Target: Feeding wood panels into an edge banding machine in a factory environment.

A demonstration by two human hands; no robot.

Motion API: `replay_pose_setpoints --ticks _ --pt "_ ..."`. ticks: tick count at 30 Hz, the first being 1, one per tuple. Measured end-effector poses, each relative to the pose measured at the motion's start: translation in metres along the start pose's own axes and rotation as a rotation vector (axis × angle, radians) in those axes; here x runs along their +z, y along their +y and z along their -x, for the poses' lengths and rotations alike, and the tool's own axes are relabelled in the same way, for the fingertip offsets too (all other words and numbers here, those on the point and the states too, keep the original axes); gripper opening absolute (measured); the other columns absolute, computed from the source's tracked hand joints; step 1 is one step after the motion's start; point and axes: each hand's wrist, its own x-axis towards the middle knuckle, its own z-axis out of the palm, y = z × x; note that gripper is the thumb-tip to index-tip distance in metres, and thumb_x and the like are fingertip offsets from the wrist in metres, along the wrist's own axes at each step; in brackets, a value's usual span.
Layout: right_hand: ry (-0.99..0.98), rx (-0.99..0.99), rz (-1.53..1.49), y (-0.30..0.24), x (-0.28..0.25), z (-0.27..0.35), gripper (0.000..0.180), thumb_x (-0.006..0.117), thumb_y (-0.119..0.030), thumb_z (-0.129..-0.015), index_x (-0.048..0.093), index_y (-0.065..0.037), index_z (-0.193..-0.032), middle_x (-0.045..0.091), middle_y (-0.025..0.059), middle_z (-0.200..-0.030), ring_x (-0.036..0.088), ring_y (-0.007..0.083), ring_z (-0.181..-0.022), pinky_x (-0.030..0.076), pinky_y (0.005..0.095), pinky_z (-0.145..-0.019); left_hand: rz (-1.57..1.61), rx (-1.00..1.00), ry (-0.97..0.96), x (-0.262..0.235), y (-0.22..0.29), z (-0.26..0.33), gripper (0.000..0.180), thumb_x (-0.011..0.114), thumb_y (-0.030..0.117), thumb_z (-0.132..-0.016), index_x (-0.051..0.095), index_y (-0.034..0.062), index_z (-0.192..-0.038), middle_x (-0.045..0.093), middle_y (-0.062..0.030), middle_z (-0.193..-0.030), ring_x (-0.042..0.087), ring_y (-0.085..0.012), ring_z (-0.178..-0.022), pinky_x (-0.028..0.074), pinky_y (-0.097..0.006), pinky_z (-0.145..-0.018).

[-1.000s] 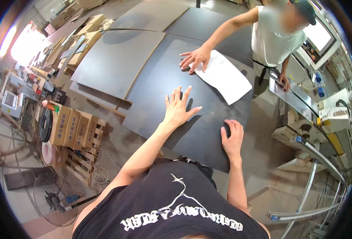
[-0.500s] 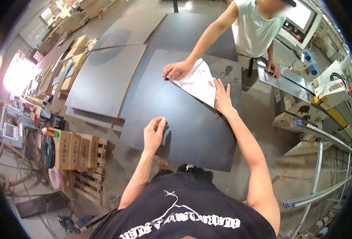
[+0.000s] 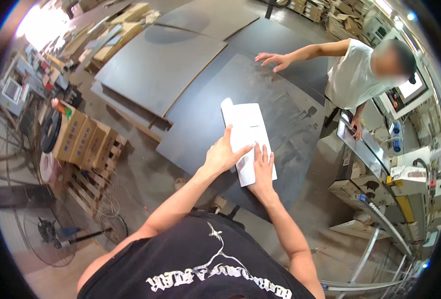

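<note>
A white sheet of paper (image 3: 252, 118) lies on a large dark grey panel (image 3: 200, 117), its left side curled over into a fold. My left hand (image 3: 222, 155) rests at that curled side, thumb stretched across the paper and forefinger pointing along the fold; the other fingers are partly hidden. Flat on the lower part of the sheet is my right hand (image 3: 262, 174), fingers extended. The two hands nearly touch. Across the panel, a co-worker's hand (image 3: 276, 61) hovers with spread fingers, apart from the paper. The co-worker's other hand (image 3: 356, 128) is at a long metal-looking strip (image 3: 365, 147).
More grey panels (image 3: 155, 70) stand stacked at the left and far side. Cardboard boxes (image 3: 83, 137) sit on a wooden pallet (image 3: 88, 192) at left, near a floor fan (image 3: 48, 231). A metal rail frame (image 3: 380, 214) runs along the right.
The paper has come nearer to me and is now folded over at its left. My left hand has moved onto it, and the co-worker's hand has let go and drawn back.
</note>
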Motion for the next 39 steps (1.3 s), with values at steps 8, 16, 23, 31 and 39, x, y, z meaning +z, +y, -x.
replay_pose_setpoints --ticks 8,16,23,31,39 --pt "-0.048 -0.106 -0.112 -0.134 0.014 -0.005 0.053 0.066 -0.015 -0.084 0.059 -0.011 -0.136 0.031 0.0209 -0.158 0.021 0.0418 -0.150 0.011 0.0713 -0.115 0.252 -0.036 -0.112 -0.072 -0.066 0.012 0.071 0.066 0.026 -0.088 0.037 0.0046 -0.149 0.071 -0.0217 -0.102 0.069 -0.0322 -0.095 0.054 -0.041 -0.085" --pt "0.155 -0.207 -0.333 -0.298 0.038 -0.083 0.047 0.067 -0.020 -0.091 0.058 -0.011 -0.136 0.041 0.0177 -0.153 0.032 0.0382 -0.147 0.015 0.0599 -0.120 1.370 -0.107 0.152 -0.251 -0.232 0.101 0.032 0.056 0.021 -0.102 0.061 -0.0010 -0.126 0.069 -0.0073 -0.116 0.067 -0.0163 -0.102 0.054 -0.031 -0.090" --pt "-0.129 -0.303 -0.869 -0.438 0.074 -0.148 0.059 0.075 -0.014 -0.087 0.054 -0.009 -0.142 0.039 0.0193 -0.154 0.044 0.0330 -0.139 0.041 0.0440 -0.110 1.456 -0.107 0.507 -0.366 -0.324 0.207 0.049 0.057 0.033 -0.102 0.054 -0.0062 -0.132 0.066 -0.0131 -0.126 0.065 -0.0221 -0.113 0.053 -0.035 -0.095" --pt "-0.600 -0.296 -1.249 -0.499 0.110 -0.193 0.045 0.067 0.005 -0.088 0.060 -0.002 -0.132 0.065 0.0087 -0.119 0.063 0.0123 -0.103 0.052 0.0267 -0.087 1.380 -0.059 0.903 -0.392 -0.357 0.256 0.062 0.050 0.044 -0.104 0.050 -0.0088 -0.137 0.063 -0.0186 -0.130 0.064 -0.0253 -0.115 0.051 -0.036 -0.098" --pt "-0.730 -0.365 -1.444 -0.507 0.158 -0.219 0.043 0.070 0.003 -0.086 0.062 -0.002 -0.129 0.064 0.0095 -0.118 0.062 0.0137 -0.104 0.050 0.0274 -0.088 1.252 -0.050 1.013 -0.403 -0.366 0.254 0.061 0.049 0.044 -0.105 0.054 -0.0104 -0.133 0.064 -0.0189 -0.128 0.063 -0.0218 -0.116 0.051 -0.032 -0.097"
